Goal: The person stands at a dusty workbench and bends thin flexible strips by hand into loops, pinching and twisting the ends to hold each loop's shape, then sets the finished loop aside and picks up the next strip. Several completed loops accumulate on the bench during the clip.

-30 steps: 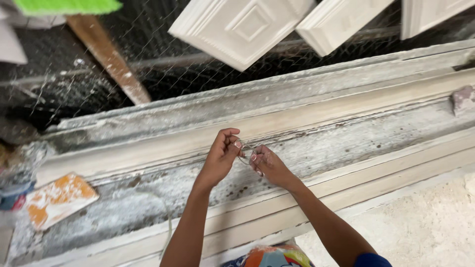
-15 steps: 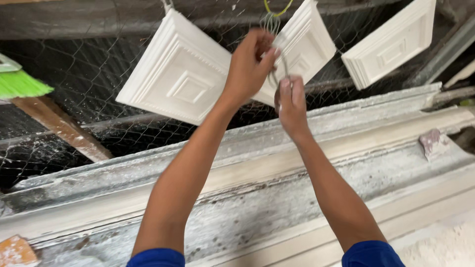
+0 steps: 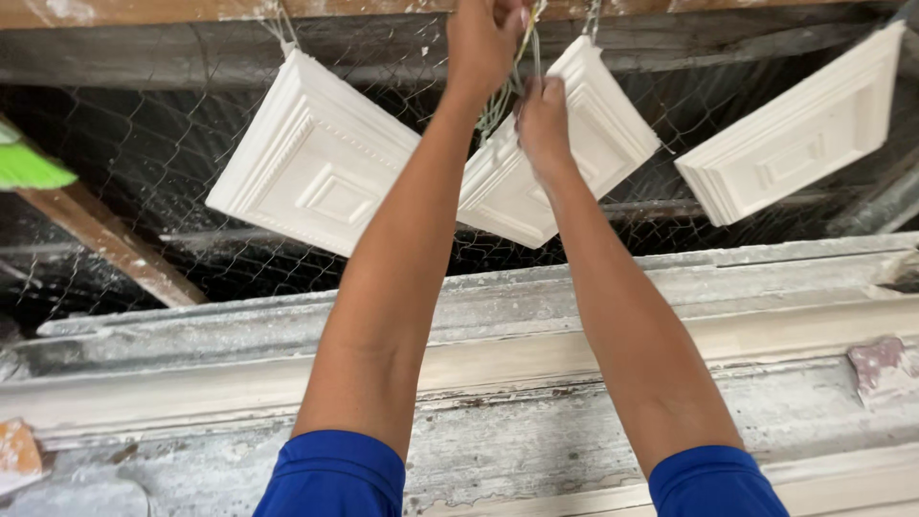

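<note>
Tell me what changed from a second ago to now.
Both hands rose from the long plaster-caked mould to the top beam. The left hand now pinches thin wire strands up there, and the right hand grips them just below, in front of the middle white plaster tile. The camera tilted up. The three hanging tiles, the mesh and the mould stayed put.
</note>
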`<state>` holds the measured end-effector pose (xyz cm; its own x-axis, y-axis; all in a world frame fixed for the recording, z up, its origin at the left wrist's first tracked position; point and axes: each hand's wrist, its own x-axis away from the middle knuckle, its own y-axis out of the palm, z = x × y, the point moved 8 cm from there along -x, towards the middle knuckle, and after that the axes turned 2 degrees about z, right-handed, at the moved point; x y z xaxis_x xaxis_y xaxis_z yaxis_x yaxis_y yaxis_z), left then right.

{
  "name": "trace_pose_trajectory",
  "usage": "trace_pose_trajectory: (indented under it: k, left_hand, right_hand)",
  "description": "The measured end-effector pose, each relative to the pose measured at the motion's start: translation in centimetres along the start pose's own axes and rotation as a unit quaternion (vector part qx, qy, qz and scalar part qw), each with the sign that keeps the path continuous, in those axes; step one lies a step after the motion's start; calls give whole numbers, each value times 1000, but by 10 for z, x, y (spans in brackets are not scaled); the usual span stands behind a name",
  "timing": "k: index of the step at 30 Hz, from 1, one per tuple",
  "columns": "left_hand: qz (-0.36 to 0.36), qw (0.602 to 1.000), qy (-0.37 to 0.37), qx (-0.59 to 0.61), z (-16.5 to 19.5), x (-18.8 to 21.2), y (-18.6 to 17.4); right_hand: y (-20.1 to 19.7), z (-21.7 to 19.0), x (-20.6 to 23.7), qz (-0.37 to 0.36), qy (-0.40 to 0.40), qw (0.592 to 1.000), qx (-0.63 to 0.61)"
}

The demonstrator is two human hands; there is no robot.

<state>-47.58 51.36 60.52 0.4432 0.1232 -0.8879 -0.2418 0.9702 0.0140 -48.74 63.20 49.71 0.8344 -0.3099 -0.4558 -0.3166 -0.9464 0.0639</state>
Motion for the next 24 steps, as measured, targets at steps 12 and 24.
trace_pose_trajectory:
  k: [12, 24]
  left_hand:
    - [-39, 940, -287, -180, -147, 364, -237]
    - [-26, 633, -332, -699, -94, 557, -639]
  right_hand:
    - [14, 207, 85, -135, 102, 978, -119]
    - [146, 349, 575, -333, 415, 846, 41]
